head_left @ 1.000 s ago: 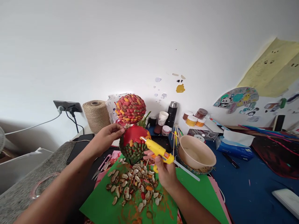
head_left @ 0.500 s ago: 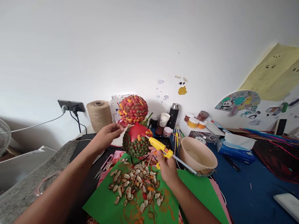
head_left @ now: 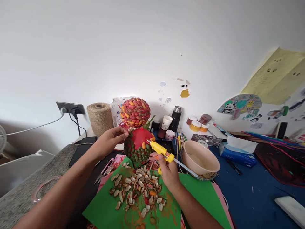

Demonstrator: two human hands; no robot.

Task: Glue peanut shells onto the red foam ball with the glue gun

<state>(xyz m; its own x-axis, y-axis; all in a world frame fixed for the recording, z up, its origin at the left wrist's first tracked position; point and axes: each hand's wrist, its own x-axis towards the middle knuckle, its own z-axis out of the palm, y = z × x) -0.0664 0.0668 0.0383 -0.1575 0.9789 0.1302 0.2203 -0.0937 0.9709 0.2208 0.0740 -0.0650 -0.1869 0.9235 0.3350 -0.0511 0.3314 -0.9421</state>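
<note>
A red balloon (head_left: 140,138) is covered round its sides with green-painted peanut shells, plus a few orange ones on its upper right. My left hand (head_left: 111,140) is closed at the balloon's upper left edge, thumb and fingers gripping it. In my right hand (head_left: 169,171) is a yellow glue gun (head_left: 160,149), its nozzle close to the orange shells and a clear glue stick (head_left: 187,167) jutting from its back. Loose peanut shells (head_left: 140,183) lie on a paint-smeared green sheet (head_left: 107,208) below. Behind the balloon stands a ball covered in red and orange shells (head_left: 135,111).
A twine spool (head_left: 100,119) stands at the back left, with pink-handled scissors (head_left: 107,167) nearer. To the right are a pinkish bowl (head_left: 201,157), paint jars (head_left: 195,126), a black flask (head_left: 176,117) and a tissue pack (head_left: 238,156).
The balloon has tipped slightly, so its knot shows more at the top. My left fingers have moved onto its edge. The glue gun's nozzle sits slightly left of where it was.
</note>
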